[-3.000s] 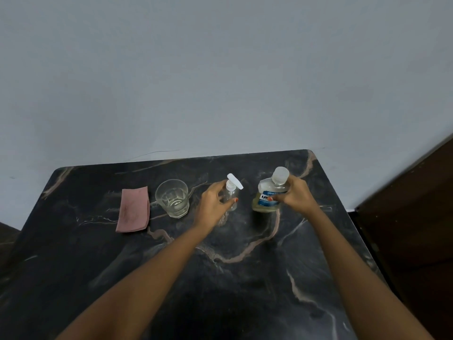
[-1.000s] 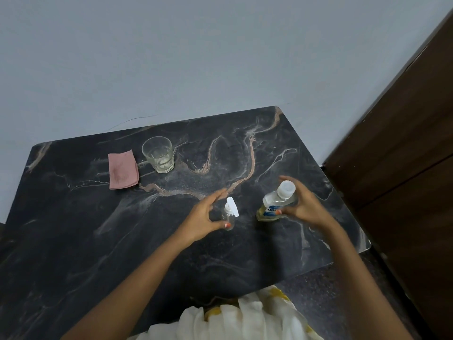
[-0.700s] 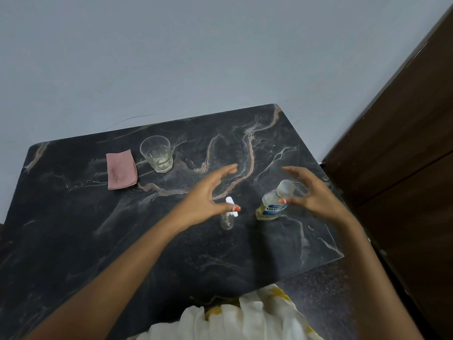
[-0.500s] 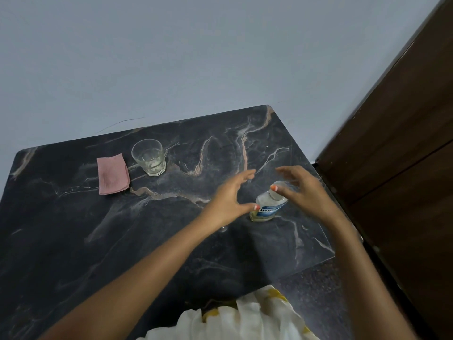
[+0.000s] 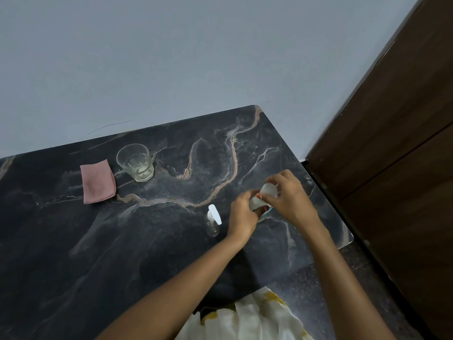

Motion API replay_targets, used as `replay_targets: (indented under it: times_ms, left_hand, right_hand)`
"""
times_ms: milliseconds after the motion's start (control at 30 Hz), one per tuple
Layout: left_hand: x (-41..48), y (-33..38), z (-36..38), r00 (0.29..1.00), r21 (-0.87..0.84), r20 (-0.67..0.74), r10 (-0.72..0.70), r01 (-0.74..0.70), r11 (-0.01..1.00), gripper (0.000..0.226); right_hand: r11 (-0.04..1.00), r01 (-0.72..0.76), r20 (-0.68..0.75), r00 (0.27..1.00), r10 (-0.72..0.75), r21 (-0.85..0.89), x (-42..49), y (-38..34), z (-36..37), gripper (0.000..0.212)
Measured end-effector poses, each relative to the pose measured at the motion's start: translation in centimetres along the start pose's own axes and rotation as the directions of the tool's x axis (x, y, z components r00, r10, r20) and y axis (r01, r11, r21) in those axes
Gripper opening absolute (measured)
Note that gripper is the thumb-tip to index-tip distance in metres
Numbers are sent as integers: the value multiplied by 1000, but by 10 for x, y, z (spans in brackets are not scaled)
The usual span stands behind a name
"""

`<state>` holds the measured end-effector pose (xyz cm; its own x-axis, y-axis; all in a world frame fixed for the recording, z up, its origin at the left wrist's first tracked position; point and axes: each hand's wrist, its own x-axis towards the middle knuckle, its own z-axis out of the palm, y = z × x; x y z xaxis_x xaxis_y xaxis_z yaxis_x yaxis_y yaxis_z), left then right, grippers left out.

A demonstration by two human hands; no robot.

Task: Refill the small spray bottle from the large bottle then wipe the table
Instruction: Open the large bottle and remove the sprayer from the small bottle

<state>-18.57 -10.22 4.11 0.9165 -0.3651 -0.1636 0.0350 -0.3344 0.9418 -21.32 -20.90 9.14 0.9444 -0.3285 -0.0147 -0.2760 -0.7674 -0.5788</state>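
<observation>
Both hands have closed in on the large bottle [image 5: 257, 204] since half a second ago, when they hovered spread open above it. On the dark marbled table [image 5: 73, 241], near its right edge, the left hand [image 5: 241, 214] grips the bottle's body and the right hand [image 5: 286, 197] wraps its cap [image 5: 269, 188]. A pink cloth [image 5: 98, 181] lies far left, just beside a clear glass [image 5: 135, 161]. Standing free just left of the left hand is the small spray bottle [image 5: 213, 220].
</observation>
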Motion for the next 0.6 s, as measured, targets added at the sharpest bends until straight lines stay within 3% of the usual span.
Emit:
replay_targets:
  times_ms: [200, 367, 600]
  left_hand:
    - [1, -5, 1, 998, 46, -34, 54, -52, 998, 36]
    - [3, -8, 2, 998, 75, -50, 47, -44, 996, 36]
    - [4, -11, 2, 999, 71, -43, 18, -15, 997, 37]
  right_hand:
    - [1000, 23, 5, 1000, -23, -15, 2, 0, 0, 34]
    - [982, 177, 92, 981, -171, -65, 4, 0, -6, 30]
    - [977, 211, 175, 961, -215, 39, 4, -3, -14, 26]
